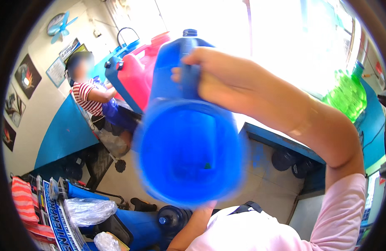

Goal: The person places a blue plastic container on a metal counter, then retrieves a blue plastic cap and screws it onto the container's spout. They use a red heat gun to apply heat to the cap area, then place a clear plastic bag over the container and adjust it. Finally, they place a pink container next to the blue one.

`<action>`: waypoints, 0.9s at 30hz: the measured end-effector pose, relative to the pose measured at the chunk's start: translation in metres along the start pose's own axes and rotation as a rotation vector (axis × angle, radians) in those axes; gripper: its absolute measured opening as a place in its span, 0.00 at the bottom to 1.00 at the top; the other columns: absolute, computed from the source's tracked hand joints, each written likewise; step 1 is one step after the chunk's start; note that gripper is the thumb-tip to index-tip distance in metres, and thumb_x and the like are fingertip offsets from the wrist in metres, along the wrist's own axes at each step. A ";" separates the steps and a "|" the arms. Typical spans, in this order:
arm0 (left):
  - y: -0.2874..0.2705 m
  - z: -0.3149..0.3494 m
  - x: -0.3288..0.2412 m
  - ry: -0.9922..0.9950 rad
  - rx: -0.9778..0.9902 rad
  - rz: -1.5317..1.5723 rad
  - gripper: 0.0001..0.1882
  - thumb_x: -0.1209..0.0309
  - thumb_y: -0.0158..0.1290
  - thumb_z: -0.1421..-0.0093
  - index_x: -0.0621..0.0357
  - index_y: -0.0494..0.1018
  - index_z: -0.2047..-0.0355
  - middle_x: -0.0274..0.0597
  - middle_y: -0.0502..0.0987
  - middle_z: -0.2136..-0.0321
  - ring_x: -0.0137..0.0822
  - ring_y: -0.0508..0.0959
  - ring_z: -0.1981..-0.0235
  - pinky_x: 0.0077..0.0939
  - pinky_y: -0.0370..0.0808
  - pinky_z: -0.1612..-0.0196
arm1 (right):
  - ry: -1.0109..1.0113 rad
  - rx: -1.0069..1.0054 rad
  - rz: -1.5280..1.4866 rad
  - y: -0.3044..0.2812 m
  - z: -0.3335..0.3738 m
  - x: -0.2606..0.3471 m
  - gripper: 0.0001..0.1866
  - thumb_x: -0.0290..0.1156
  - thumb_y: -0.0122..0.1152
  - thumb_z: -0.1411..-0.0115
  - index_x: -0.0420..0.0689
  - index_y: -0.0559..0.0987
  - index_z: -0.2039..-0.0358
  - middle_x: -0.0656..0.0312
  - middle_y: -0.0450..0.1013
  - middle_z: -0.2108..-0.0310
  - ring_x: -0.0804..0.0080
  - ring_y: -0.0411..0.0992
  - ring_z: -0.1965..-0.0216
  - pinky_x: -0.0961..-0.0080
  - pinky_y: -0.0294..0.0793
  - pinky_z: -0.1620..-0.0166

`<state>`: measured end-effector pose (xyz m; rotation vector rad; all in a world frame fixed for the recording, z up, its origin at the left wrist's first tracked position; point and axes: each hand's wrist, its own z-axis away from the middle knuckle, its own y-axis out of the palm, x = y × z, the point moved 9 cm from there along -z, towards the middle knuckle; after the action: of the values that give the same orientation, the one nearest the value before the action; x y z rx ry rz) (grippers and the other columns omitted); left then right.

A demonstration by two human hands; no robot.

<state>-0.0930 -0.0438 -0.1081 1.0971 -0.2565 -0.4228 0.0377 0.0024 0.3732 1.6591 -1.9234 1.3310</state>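
Note:
A blue slim water jug [165,75] fills the middle of the view, its round, wide mouth facing me and blurred at the rim. My right hand [216,73] is closed around its handle, below a small dark cap [189,32] at the far end. Inside the jug shows a small green spot [207,166] that I cannot make out. Below the mouth, my left hand [207,206] is mostly covered by the jug, and its fingers are hidden. Behind the jug stand a pink jug [136,77] and another blue jug [117,79].
Another person [90,94] in a striped shirt is at the far left. Dark round bottles [285,159] lie by the right counter; a green bottle [347,94] is at the right. Near left are plastic bags [90,209] and a dark blue round bottle [172,219].

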 end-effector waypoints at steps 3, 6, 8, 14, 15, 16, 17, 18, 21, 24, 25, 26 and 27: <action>0.006 -0.017 0.014 -0.028 -0.003 -0.164 0.09 0.66 0.48 0.36 0.55 0.74 0.61 0.36 0.81 0.62 0.27 0.81 0.65 0.29 0.73 0.59 | -0.005 0.077 0.173 -0.002 -0.026 -0.049 0.13 0.26 0.48 0.35 0.32 0.70 0.53 0.57 0.71 0.62 0.68 0.71 0.62 0.75 0.71 0.51; 0.014 -0.015 -0.006 0.102 -0.026 -0.219 0.10 0.64 0.47 0.35 0.53 0.73 0.58 0.35 0.80 0.59 0.26 0.80 0.65 0.28 0.73 0.59 | 0.550 -0.460 -1.099 0.020 -0.086 -0.138 0.14 0.26 0.49 0.34 0.29 0.70 0.52 0.53 0.71 0.58 0.62 0.71 0.59 0.68 0.72 0.48; 0.017 -0.008 -0.023 0.171 -0.032 -0.322 0.10 0.63 0.48 0.35 0.53 0.73 0.59 0.33 0.80 0.60 0.25 0.79 0.64 0.27 0.73 0.58 | 0.561 -0.558 -1.156 0.022 -0.099 -0.144 0.12 0.26 0.53 0.35 0.33 0.73 0.54 0.54 0.72 0.59 0.62 0.72 0.58 0.63 0.73 0.52; 0.109 0.057 -0.077 1.362 -0.303 -1.612 0.28 0.61 0.60 0.43 0.59 0.63 0.48 0.50 0.63 0.46 0.45 0.67 0.46 0.36 0.69 0.51 | 0.506 -0.398 -0.807 -0.018 -0.113 -0.185 0.14 0.30 0.55 0.35 0.33 0.73 0.53 0.57 0.69 0.55 0.69 0.68 0.57 0.72 0.69 0.46; 0.151 0.067 -0.059 1.535 -0.161 -1.892 0.32 0.63 0.62 0.45 0.60 0.58 0.45 0.55 0.58 0.45 0.49 0.62 0.44 0.39 0.68 0.48 | 0.458 -0.363 -0.779 -0.029 -0.109 -0.191 0.14 0.29 0.59 0.37 0.35 0.74 0.54 0.59 0.70 0.56 0.71 0.68 0.57 0.75 0.70 0.48; 0.182 0.068 -0.042 1.692 0.030 -2.169 0.37 0.65 0.64 0.46 0.62 0.54 0.43 0.60 0.54 0.43 0.53 0.58 0.42 0.41 0.66 0.46 | 0.399 -0.322 -0.750 -0.042 -0.102 -0.190 0.14 0.29 0.61 0.39 0.35 0.75 0.55 0.59 0.70 0.58 0.72 0.69 0.58 0.76 0.70 0.48; 0.184 0.062 -0.055 1.707 0.163 -2.098 0.39 0.67 0.64 0.48 0.61 0.52 0.42 0.60 0.55 0.45 0.53 0.57 0.42 0.42 0.64 0.44 | 0.380 -0.320 -0.716 -0.041 -0.085 -0.168 0.14 0.29 0.62 0.39 0.35 0.76 0.56 0.58 0.70 0.58 0.72 0.69 0.58 0.77 0.70 0.47; 0.174 0.056 -0.074 1.694 0.259 -2.040 0.42 0.68 0.65 0.49 0.61 0.51 0.42 0.60 0.57 0.47 0.54 0.57 0.42 0.44 0.62 0.42 | 0.306 -0.253 -0.686 -0.030 -0.078 -0.160 0.13 0.29 0.60 0.38 0.36 0.76 0.56 0.57 0.71 0.57 0.71 0.69 0.57 0.78 0.70 0.47; 0.166 0.054 -0.095 1.683 0.322 -2.158 0.45 0.69 0.66 0.50 0.62 0.47 0.41 0.58 0.54 0.45 0.53 0.58 0.43 0.49 0.57 0.39 | -0.007 -0.368 -0.278 -0.046 0.007 -0.133 0.18 0.34 0.58 0.37 0.33 0.74 0.52 0.54 0.73 0.53 0.71 0.71 0.51 0.79 0.69 0.46; 0.175 0.041 -0.094 1.612 0.395 -2.135 0.44 0.71 0.66 0.50 0.61 0.47 0.42 0.54 0.52 0.44 0.49 0.59 0.43 0.48 0.57 0.39 | -0.006 -0.612 0.152 -0.056 0.118 -0.130 0.15 0.33 0.54 0.34 0.37 0.76 0.52 0.59 0.79 0.66 0.70 0.77 0.60 0.80 0.72 0.50; 0.177 0.037 -0.096 1.560 0.411 -2.082 0.44 0.72 0.66 0.50 0.60 0.47 0.42 0.52 0.52 0.44 0.48 0.60 0.43 0.46 0.57 0.38 | 0.106 -0.654 0.125 -0.042 0.168 -0.155 0.11 0.29 0.52 0.34 0.37 0.76 0.54 0.60 0.78 0.64 0.72 0.75 0.59 0.79 0.72 0.50; 0.180 0.031 -0.095 1.511 0.439 -2.021 0.44 0.73 0.66 0.51 0.58 0.47 0.42 0.50 0.52 0.44 0.46 0.60 0.42 0.45 0.57 0.38 | 0.177 -0.635 -0.090 -0.022 0.224 -0.212 0.10 0.25 0.50 0.34 0.38 0.77 0.56 0.60 0.76 0.61 0.74 0.73 0.57 0.79 0.71 0.50; 0.184 0.027 -0.093 1.472 0.469 -2.024 0.43 0.73 0.65 0.49 0.58 0.46 0.42 0.49 0.52 0.44 0.45 0.59 0.42 0.44 0.57 0.38 | 0.322 -0.661 -0.116 0.002 0.276 -0.255 0.11 0.25 0.51 0.35 0.39 0.77 0.54 0.59 0.75 0.58 0.74 0.73 0.58 0.79 0.72 0.52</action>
<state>-0.1495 0.0483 0.0692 1.5021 2.3436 -1.1410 0.2090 -0.0476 0.0427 1.1282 -1.7700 0.7344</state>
